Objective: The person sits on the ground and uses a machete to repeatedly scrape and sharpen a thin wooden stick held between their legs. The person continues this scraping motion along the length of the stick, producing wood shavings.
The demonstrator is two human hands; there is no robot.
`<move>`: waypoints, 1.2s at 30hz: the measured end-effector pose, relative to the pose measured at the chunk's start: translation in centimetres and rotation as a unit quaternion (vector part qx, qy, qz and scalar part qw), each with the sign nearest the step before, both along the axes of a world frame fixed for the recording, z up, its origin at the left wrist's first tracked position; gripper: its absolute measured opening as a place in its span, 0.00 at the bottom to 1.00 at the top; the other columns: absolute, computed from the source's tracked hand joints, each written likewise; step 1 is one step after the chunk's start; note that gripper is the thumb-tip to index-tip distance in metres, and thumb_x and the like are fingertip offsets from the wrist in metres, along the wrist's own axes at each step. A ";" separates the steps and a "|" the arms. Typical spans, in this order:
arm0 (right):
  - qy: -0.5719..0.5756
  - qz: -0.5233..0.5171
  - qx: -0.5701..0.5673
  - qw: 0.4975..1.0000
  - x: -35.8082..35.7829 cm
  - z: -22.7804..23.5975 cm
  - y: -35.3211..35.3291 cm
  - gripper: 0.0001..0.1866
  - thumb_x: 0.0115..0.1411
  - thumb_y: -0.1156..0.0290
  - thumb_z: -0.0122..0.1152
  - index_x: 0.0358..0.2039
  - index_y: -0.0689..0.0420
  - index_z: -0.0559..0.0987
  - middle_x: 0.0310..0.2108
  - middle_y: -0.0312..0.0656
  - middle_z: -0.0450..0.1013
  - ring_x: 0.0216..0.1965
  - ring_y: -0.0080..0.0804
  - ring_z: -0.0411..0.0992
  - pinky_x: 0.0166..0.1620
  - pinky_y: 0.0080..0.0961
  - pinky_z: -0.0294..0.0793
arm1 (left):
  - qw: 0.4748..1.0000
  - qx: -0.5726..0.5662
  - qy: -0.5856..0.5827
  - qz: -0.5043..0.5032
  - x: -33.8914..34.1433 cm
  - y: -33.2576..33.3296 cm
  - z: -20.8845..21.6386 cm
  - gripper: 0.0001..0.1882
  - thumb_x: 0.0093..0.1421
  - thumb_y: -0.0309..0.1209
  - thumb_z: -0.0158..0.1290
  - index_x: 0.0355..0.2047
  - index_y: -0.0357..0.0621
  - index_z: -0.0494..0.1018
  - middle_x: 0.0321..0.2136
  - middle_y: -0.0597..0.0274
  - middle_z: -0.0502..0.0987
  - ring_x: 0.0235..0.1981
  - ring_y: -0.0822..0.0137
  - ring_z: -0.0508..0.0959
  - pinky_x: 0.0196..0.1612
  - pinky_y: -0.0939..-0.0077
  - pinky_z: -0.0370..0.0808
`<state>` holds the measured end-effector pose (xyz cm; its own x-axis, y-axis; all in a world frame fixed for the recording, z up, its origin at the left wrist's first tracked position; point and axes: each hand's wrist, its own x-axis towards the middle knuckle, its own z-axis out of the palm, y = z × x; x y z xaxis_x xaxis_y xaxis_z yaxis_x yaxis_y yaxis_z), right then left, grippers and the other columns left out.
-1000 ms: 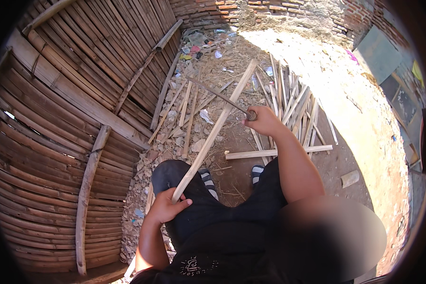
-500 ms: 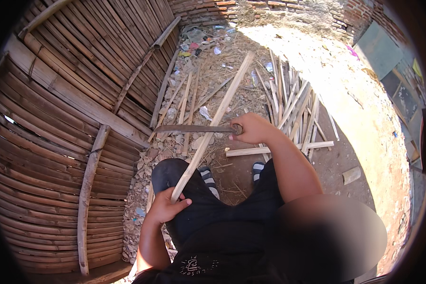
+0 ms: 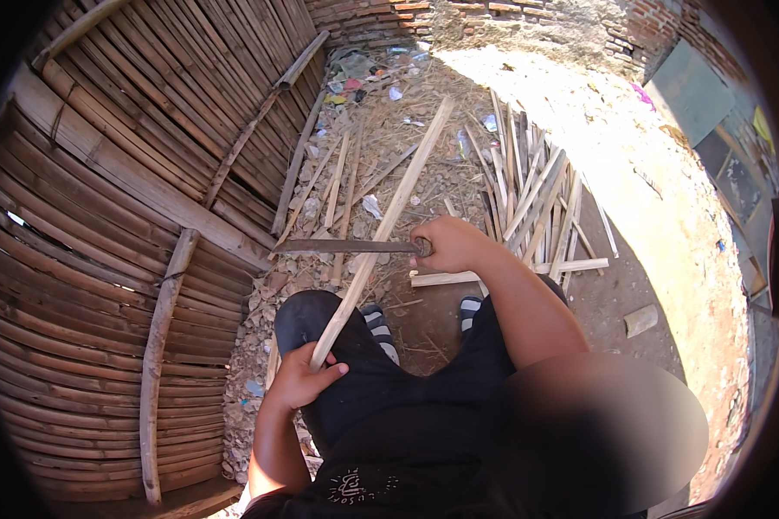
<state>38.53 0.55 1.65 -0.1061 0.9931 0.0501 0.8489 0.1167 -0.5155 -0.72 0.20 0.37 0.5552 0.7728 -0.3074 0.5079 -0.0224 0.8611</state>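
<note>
My left hand (image 3: 307,378) is closed round the near end of a long pale wooden strip (image 3: 405,192), beside my left knee. The strip slants up and away to the right, its far end in the air over the rubble. My right hand (image 3: 446,245) grips the handle of a machete (image 3: 346,246), whose long dark blade points left and lies across the strip near its middle. Whether the edge bites into the wood I cannot tell. Below the right hand, a short squared wooden piece (image 3: 446,278) lies across the ground.
A heap of split wooden strips (image 3: 528,186) lies ahead to the right. A slatted bamboo wall (image 3: 86,303) rises close on the left. Rubble and litter (image 3: 355,78) cover the ground ahead, up to a brick wall (image 3: 372,26). A broken block (image 3: 641,321) lies at right.
My right hand and the machete have moved slightly left and nearer along the strip. The strip's far end has shifted a little left. The left hand keeps its hold.
</note>
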 end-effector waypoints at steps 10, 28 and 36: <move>0.000 -0.177 0.017 0.984 3.0 1.2 -0.1 0.23 0.54 0.51 0.73 0.45 0.53 0.84 0.37 0.54 0.81 0.42 0.56 0.79 0.47 0.48 0.77 | 0.999 0.027 0.023 -0.008 0.0 0.1 0.0 0.17 0.56 0.38 0.72 0.34 0.41 0.77 0.21 0.73 0.73 0.24 0.79 0.71 0.28 0.79 0.69; -0.019 0.038 0.000 0.999 -0.1 0.5 -0.2 0.23 0.54 0.52 0.74 0.42 0.55 0.84 0.32 0.54 0.80 0.39 0.56 0.79 0.44 0.48 0.76 | 0.998 0.054 0.034 -0.010 0.1 0.0 0.2 0.17 0.56 0.38 0.72 0.34 0.41 0.77 0.21 0.71 0.75 0.24 0.78 0.72 0.28 0.78 0.70; 0.085 -0.249 0.050 0.963 5.3 1.0 -0.3 0.26 0.54 0.53 0.74 0.46 0.59 0.83 0.35 0.58 0.80 0.42 0.58 0.79 0.47 0.46 0.76 | 0.998 0.034 0.049 -0.014 0.3 -0.1 0.5 0.14 0.57 0.32 0.72 0.35 0.42 0.76 0.24 0.74 0.74 0.26 0.80 0.71 0.30 0.81 0.68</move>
<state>43.82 0.27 2.62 0.4005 0.9079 0.1236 0.7169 -0.2265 -0.6594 -0.38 0.14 0.89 0.5471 0.7784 -0.3079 0.5876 -0.0951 0.8036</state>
